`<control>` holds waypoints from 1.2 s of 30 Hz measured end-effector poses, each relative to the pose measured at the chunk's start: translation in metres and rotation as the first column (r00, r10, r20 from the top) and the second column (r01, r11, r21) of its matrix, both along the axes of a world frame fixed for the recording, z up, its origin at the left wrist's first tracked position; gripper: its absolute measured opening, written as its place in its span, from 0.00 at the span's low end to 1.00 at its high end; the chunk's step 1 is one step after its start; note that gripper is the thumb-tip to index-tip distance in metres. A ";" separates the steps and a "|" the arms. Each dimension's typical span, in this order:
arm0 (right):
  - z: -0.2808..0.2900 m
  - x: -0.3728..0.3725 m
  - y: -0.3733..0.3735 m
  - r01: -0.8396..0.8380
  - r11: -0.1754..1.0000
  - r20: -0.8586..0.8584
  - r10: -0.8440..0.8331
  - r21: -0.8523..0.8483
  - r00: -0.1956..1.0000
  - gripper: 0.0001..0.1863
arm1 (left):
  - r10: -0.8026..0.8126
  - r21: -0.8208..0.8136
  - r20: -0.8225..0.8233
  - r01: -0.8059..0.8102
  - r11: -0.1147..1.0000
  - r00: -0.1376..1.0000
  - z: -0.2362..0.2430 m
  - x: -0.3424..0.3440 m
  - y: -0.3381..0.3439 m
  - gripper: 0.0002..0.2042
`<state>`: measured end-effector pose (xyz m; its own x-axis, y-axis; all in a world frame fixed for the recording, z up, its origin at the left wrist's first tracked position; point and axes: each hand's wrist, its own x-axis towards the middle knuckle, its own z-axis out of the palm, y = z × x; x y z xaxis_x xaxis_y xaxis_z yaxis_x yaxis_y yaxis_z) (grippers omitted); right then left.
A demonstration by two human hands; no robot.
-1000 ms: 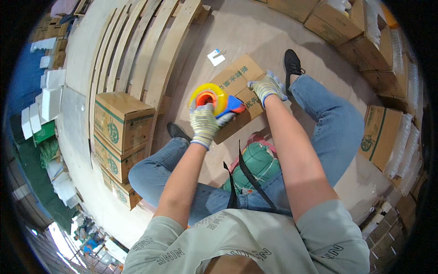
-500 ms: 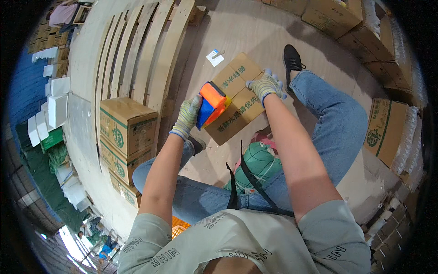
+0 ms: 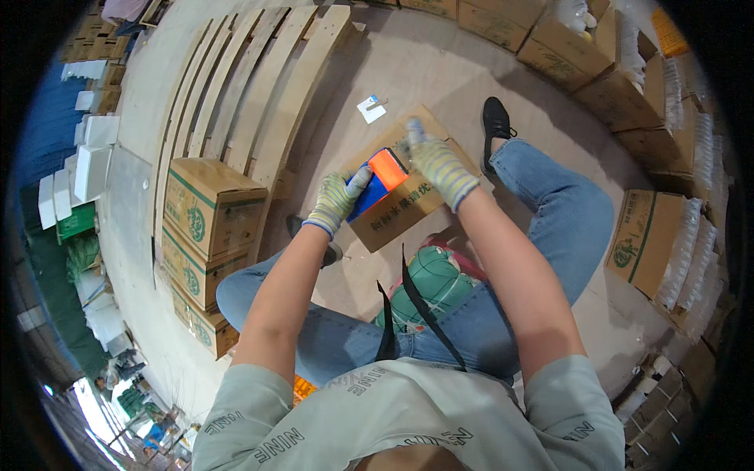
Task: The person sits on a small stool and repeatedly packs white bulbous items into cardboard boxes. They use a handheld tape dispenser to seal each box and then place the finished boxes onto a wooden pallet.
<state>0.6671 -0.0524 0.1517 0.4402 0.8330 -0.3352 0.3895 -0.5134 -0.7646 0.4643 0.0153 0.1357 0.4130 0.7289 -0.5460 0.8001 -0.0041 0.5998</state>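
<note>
Left gloved hand wrapped round blue-and-orange plastic tape dispenser, seemingly steadying it over brown cardboard box; right gloved hand blurred above, opening and hold unclear

A tape dispenser is sitting over a carton lying on the floor between the feet. A card is lying beyond; stacked boxes are standing left, near a pallet; other boxes are lining the right.
</note>
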 end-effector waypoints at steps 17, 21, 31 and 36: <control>-0.077 0.168 0.026 0.011 0.948 0.236 0.068 -0.318 0.969 0.29 | 0.042 -0.005 -0.320 -0.046 0.999 0.946 0.027 0.001 -0.024 0.36; -0.126 0.192 0.041 0.101 0.919 0.388 0.060 -0.382 0.920 0.33 | -0.074 -0.026 -0.513 0.071 0.997 0.855 0.042 0.062 -0.003 0.38; -0.286 0.101 0.044 -0.200 0.842 0.086 0.279 -0.501 0.956 0.31 | -0.292 -0.278 -0.737 0.121 0.953 0.610 0.012 0.129 0.033 0.40; -0.302 0.109 0.033 -0.299 0.837 0.201 0.425 -0.459 0.883 0.26 | -0.301 -0.267 -0.717 0.151 0.952 0.629 0.015 0.141 0.034 0.40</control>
